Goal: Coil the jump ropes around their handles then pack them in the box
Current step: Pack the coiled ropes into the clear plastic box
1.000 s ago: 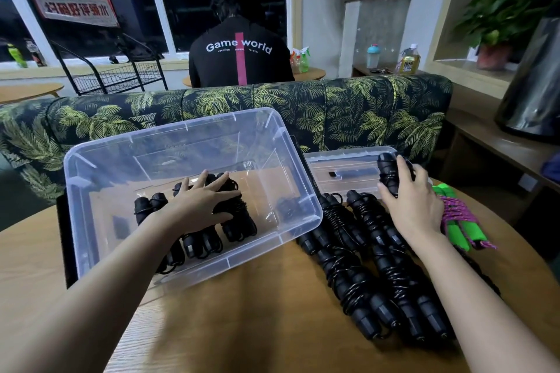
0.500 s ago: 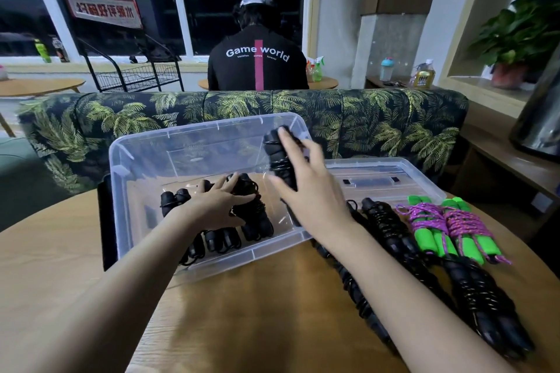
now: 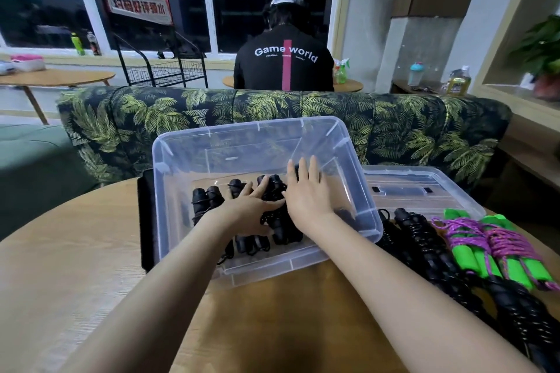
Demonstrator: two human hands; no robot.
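A clear plastic box (image 3: 242, 128) stands tilted on the round wooden table (image 3: 75, 251). Several black jump ropes (image 3: 209, 200), coiled round their handles, lie side by side in it. My left hand (image 3: 251, 210) rests on them with its fingers spread. To their right, my right hand (image 3: 306, 192) lies flat with straight fingers on another black coiled rope (image 3: 295, 171), which it mostly hides. More black coiled ropes (image 3: 424, 239) lie on the table to the right of the box, beside two green-handled ropes wound in purple cord (image 3: 500, 254).
The box's clear lid (image 3: 424, 182) lies behind the loose ropes. A dark flat object (image 3: 147, 221) stands against the box's left wall. A palm-print sofa (image 3: 303, 109) backs the table, and a person in a black shirt (image 3: 285, 66) sits beyond it.
My right hand picked a black coiled rope off the table on the right, carried it left over the rim and lowered it into the box. My left hand stayed on the packed ropes.
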